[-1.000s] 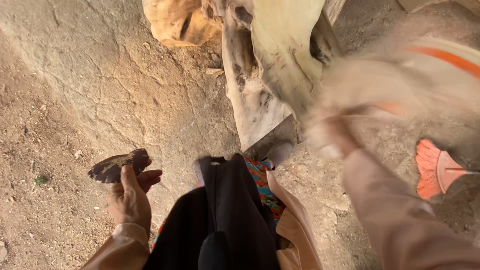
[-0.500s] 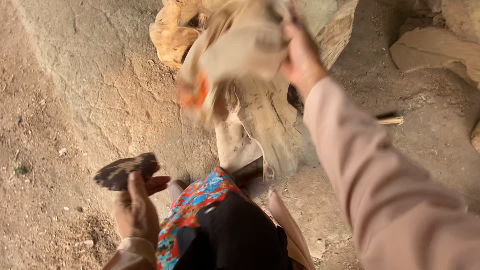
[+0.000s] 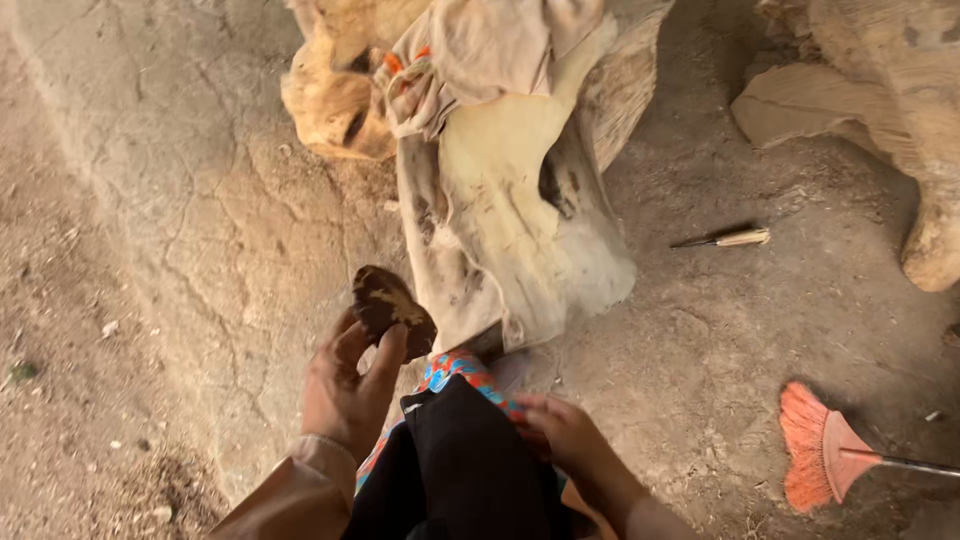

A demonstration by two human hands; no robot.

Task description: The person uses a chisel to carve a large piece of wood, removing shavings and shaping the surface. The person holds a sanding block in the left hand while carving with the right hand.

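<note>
left hand (image 3: 345,385) pinching a dark wood chip (image 3: 392,310) at 7 o'clock | right hand (image 3: 568,435) fingers curled on my patterned cloth (image 3: 455,372), holding nothing I can see

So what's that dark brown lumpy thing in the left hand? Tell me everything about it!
The dark brown, rough-edged flat chunk looks like bark or stone, with pale tan blotches on its face. It is tilted upright, pinched by the left hand between thumb and fingers. It sits above the cracked dirt ground, close beside the pale carved wooden trunk.
</note>
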